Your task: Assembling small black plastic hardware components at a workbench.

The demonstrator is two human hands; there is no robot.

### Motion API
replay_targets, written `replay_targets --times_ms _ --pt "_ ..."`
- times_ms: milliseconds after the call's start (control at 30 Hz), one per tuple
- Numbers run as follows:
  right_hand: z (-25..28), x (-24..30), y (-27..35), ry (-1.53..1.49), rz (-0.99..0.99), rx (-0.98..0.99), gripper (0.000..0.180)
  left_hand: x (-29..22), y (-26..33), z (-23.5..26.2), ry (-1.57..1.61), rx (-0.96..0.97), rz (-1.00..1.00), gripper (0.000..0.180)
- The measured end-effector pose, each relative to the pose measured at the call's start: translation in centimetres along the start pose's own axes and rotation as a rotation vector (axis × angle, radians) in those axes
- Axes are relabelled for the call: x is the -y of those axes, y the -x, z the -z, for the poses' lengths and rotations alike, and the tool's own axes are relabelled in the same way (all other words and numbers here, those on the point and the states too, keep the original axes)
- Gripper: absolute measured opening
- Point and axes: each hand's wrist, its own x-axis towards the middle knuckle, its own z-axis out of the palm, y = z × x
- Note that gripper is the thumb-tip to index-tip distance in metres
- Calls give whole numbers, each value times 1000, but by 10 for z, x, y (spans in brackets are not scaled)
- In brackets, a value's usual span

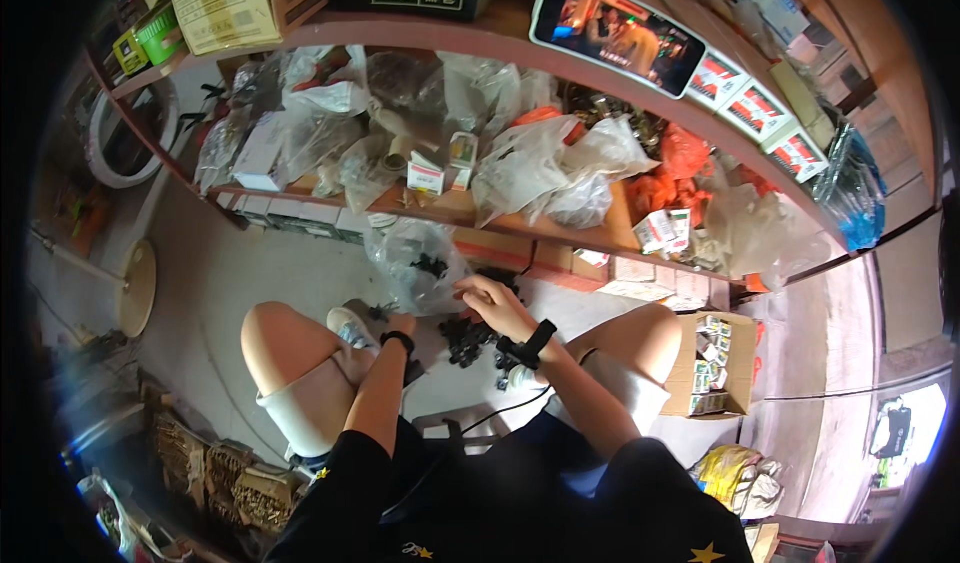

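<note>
My left hand (400, 320) grips clear bag (415, 263) base; right hand (495, 303), fingers loosely spread, touches bag side above black parts (465, 341)

Left hand (403, 320) under clear bag (415, 263), right hand (495, 305) beside

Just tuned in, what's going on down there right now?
A person sits low on the floor, knees apart, before cluttered shelves. Both hands are at a clear plastic bag holding small black parts: the left hand at its bottom, the right hand at its side. More black parts lie piled on the floor between the feet. An open cardboard box of small cartons stands to the right.
</note>
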Motion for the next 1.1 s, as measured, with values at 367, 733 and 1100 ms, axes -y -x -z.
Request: replay_targets --times_ms 367,733,1100 --pt "60 58 165 -905 266 -739 27 33 -40 -22 403 268 662 50" --pt "96 88 254 -770 98 -1116 15 61 -45 1 201 373 596 54" --pt "102 -30 301 -977 -70 -1250 18 13 -17 41 -2 117 626 43"
